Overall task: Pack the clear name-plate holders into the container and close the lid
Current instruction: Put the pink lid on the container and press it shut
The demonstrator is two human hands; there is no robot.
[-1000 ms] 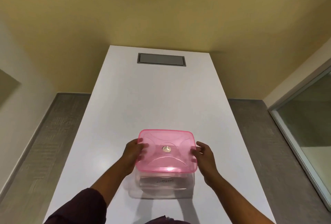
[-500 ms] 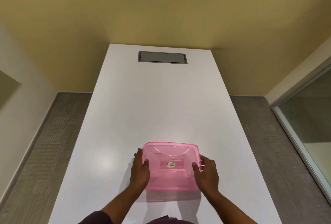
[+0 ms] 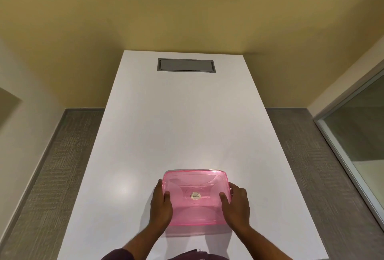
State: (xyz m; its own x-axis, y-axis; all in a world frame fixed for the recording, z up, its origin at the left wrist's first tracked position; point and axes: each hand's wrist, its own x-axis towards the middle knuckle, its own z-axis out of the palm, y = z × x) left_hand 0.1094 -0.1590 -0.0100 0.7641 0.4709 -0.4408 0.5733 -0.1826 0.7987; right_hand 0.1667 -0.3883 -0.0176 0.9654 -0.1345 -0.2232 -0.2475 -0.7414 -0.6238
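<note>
the pink lid (image 3: 196,197) sits on top of the container on the near end of the white bench (image 3: 182,124), hiding the box and whatever is packed inside. the left hand (image 3: 161,204) and right hand (image 3: 236,204) clamp its two short sides, thumbs flat on top and fingers curled over the edges, likely to press the rim down evenly until it seals.

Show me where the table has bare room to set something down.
The white table is bare between the pink lid and the grey hatch, and beside each long edge. Crowded only at the near end, where left hand and right hand flank the lid.
</note>
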